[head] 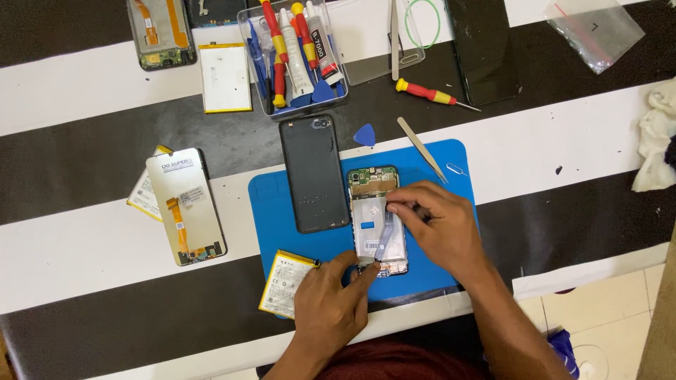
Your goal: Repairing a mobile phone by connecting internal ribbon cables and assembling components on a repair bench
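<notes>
a: how much room around the opened phone (378, 219)?

b: it lies on the blue mat (282, 211), inside its edges. the black back cover (313, 174) sits just beside it on its left, a battery (285, 283) overhangs the mat's near left corner, and a metal spudger (421, 148) lies up right.

a: and the hands?

b: the left hand (332, 302) comes up from below, fingertips pinched on a thin grey strip at the phone's bottom edge. the right hand (438, 224) reaches across from the right, fingers curled and pressing the strip's upper end.

a: which way does it point?

b: long axis runs away from the person, camera end far.
</notes>
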